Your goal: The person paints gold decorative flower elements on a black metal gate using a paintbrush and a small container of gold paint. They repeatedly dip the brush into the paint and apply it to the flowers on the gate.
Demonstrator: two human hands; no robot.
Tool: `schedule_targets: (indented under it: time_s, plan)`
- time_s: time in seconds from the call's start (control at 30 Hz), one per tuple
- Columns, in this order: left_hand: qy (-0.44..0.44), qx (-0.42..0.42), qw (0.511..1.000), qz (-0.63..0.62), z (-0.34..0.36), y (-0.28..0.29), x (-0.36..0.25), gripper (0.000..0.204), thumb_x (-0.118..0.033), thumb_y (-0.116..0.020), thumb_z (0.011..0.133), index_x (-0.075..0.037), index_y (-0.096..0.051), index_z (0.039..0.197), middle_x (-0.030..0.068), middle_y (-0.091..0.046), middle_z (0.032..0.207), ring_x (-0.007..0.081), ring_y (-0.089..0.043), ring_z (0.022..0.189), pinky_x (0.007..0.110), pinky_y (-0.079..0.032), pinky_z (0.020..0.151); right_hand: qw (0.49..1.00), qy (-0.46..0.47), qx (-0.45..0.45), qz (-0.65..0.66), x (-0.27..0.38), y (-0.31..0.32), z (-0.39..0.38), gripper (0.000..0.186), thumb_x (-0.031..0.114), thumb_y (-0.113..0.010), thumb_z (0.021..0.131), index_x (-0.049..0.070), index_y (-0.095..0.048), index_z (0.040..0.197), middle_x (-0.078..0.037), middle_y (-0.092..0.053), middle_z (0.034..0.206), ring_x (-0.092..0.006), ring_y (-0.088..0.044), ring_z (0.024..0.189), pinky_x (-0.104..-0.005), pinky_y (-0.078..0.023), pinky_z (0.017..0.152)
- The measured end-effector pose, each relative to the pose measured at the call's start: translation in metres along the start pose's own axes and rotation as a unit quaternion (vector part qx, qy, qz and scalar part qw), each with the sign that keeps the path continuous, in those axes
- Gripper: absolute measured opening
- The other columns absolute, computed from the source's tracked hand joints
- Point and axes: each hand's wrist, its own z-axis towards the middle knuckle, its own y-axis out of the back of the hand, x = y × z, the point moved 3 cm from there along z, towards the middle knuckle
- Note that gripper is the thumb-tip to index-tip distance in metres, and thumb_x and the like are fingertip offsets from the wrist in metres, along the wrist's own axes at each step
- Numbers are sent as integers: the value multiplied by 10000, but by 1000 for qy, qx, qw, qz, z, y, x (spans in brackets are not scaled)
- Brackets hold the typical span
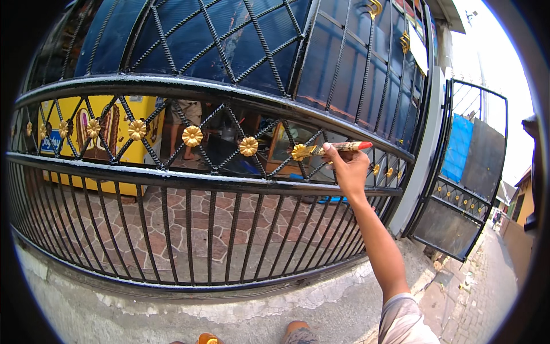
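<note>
In the head view, the black railing (229,98) runs across most of the scene, and the right hand (347,171) is in front of its right-hand part, with the forearm rising from below. The hand is closed to a pinch, thumb and fingers gripping the paint-smeared handle of a paintbrush (346,146), whose red end points toward the railing's right end. The brush lies roughly level before the railing's diamond-patterned middle band, its bristles at a gold rosette (298,152) there, seemingly touching it. More gold rosettes (192,136) line the same band to either side. The left hand is out of sight, so how it stands or what it holds cannot be told. Behind the railing's left part is a yellow cabinet (137,152); just right of that, also behind the bars, are another person's bare legs (190,152). Flooring of irregular reddish stones (179,203) shows through the lower bars. Right of the railing are a grey post (420,149) and a metal-framed door (484,155) bearing a blue sheet (457,146). Concrete (229,309) lies along the railing's foot, on the near side.
</note>
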Motion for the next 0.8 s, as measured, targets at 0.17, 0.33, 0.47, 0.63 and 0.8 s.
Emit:
schedule_targets:
  time_s: [0.17,0.33,0.47,0.63,0.8]
  plan:
    - [6,5,1000,0,-1,-1,-5,771,-94,-940,732,22,-546,1385,166,-665,1243,251,-653,1120,381,-544,996,998,-15,43,-41,-4,-6,-1,322,245,-820,930,-63,-757,999,-112,-766,820,-152,-750,733,-266,-586,610]
    - [4,-4,1000,-2,0,0,-6,777,-102,-943,728,19,-547,1386,164,-667,1239,251,-654,1117,379,-548,987,999,-12,-34,16,-7,-1,3,341,268,-814,935,-64,-756,982,-124,-772,838,-149,-748,761,-267,-595,630]
    - [2,1,1000,-21,0,-1,-4,789,-107,-944,726,17,-542,1394,163,-666,1242,252,-654,1116,383,-548,989,999,-32,37,-7,-12,-6,2,362,287,-820,928,-66,-760,984,-117,-769,814,-150,-747,746,-279,-585,613]
    - [0,3,1000,8,0,1,-2,791,-101,-943,729,16,-540,1399,159,-661,1253,253,-653,1117,385,-548,991,993,52,-72,71,-7,2,7,341,255,-810,942,-65,-746,1039,-107,-775,870,-148,-751,779,-263,-583,635]
    - [1,0,1000,-24,1,-2,-6,796,-113,-946,733,18,-538,1403,166,-653,1261,258,-646,1128,386,-543,995,999,27,16,18,-12,-3,-1,336,253,-802,951,-62,-742,1051,-93,-764,872,-135,-731,777,-267,-595,655]
